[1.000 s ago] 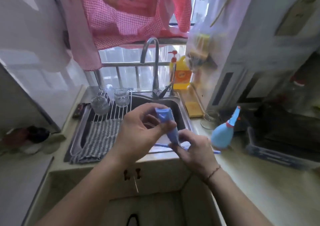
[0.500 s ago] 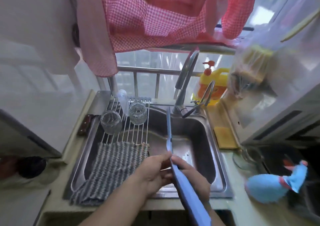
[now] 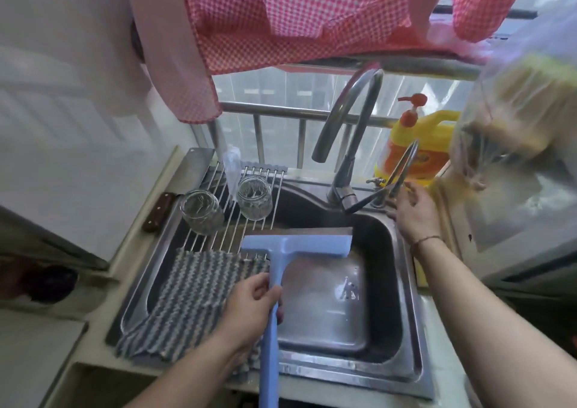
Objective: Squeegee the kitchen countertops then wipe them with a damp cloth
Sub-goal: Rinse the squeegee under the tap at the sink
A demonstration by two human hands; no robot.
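**While the squeegee hangs over the sink, the glass jars are at risk**

While the left hand (image 3: 253, 307) curls its fingers around the handle of the blue squeegee (image 3: 282, 270), the wide head hangs over the steel sink (image 3: 402, 339), near the two glass jars (image 3: 253, 200) on the wire rack (image 3: 231, 229). I judge that a careless swing to the left can knock a jar over, because the long handle makes the head hard to control with one hand. The right hand (image 3: 413, 212) is open, its fingers relaxed, reaching beside the thin tap lever (image 3: 402, 165); it holds nothing. If water starts strongly, it may splash onto the desk (image 3: 443, 329).

The squeegee is smooth hard plastic, T-shaped, with a dark strip along its far edge. The striped cloth (image 3: 187, 298) looks soft and ribbed, and lies half on the rack, half on the sink rim. The basin is dull, scratched metal; the faucet (image 3: 349, 126) is curved and shiny.
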